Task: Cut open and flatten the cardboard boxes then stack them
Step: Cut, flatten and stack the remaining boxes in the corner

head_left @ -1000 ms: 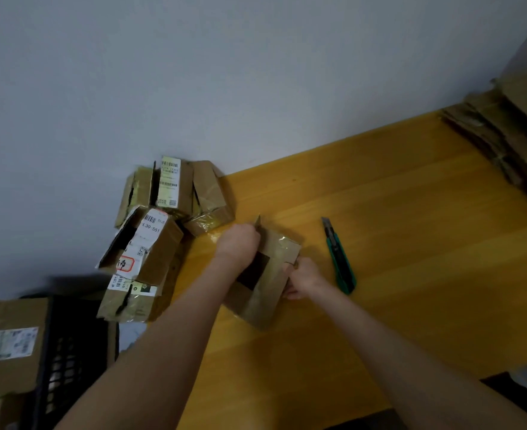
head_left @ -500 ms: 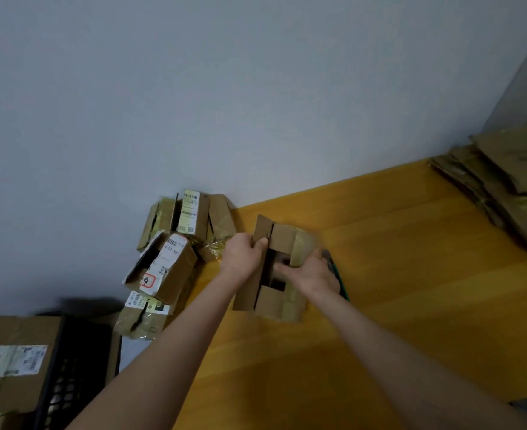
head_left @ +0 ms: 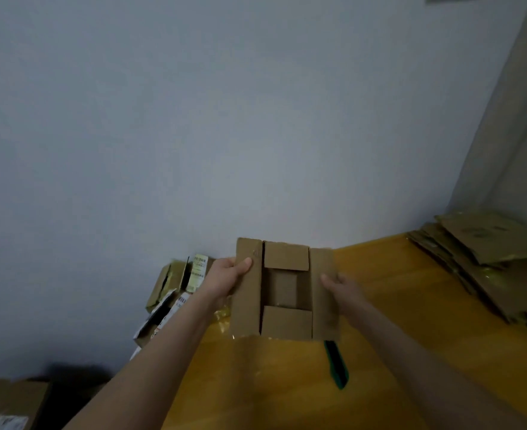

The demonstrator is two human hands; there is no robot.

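Note:
I hold a small brown cardboard box (head_left: 287,321) up above the yellow wooden table (head_left: 380,305), its open end facing me with all flaps spread outward. My left hand (head_left: 228,274) grips the left flap, thumb on its front. My right hand (head_left: 341,290) grips the right flap. A green utility knife (head_left: 336,364) lies on the table just below the box, its top hidden behind it. A stack of flattened cardboard (head_left: 485,262) lies at the table's far right.
Several unopened taped boxes with white labels (head_left: 175,290) are piled against the grey wall at the table's left end. Another box (head_left: 10,401) sits on a dark crate at the lower left. A curtain (head_left: 510,135) hangs at the right.
The box has been lifted off the table and turned with its open end toward me, flaps spread wide. My view has tilted upward, and the knife shows again below the box.

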